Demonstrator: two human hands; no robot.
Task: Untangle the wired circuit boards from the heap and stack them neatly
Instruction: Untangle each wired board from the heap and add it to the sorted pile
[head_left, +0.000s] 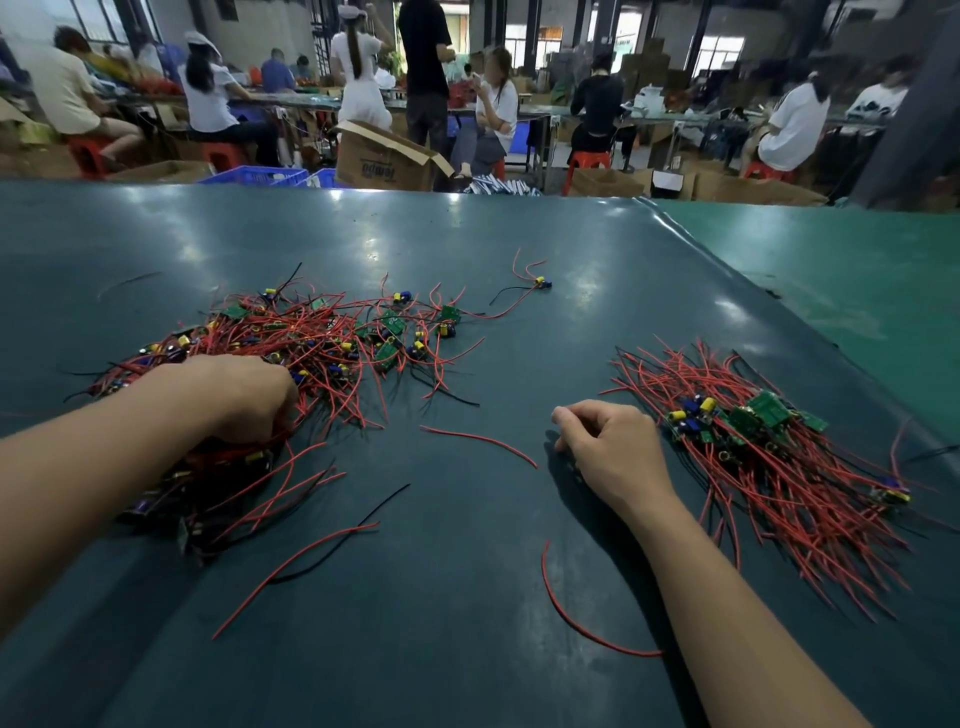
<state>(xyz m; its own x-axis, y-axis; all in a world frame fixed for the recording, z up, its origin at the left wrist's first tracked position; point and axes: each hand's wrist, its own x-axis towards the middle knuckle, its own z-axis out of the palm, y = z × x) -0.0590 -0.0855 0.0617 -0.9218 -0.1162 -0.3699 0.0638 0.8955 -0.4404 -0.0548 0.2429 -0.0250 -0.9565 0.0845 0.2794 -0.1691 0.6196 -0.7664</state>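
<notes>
Two bare forearms enter from the near edge of the dark teal table mat (467, 649); a loose curved red wire (576, 623) lies between them, nearest the camera; left hand (244, 397) sits knuckles-up on the near side of the tangled heap of small green circuit boards with red and black leads (322, 338), fingers curled down into the wires, gripping a clump; right hand (608, 441) rests on the mat just left of the sorted stack of green boards with red leads fanned out (769, 447), fingers loosely curled, holding nothing visible; bare mat separates heap and stack; one stray wired board (543, 283) lies apart beyond the heap; lighter green mat (831, 270) adjoins at right; far table edge meets a brown open cardboard box (384, 156).
</notes>
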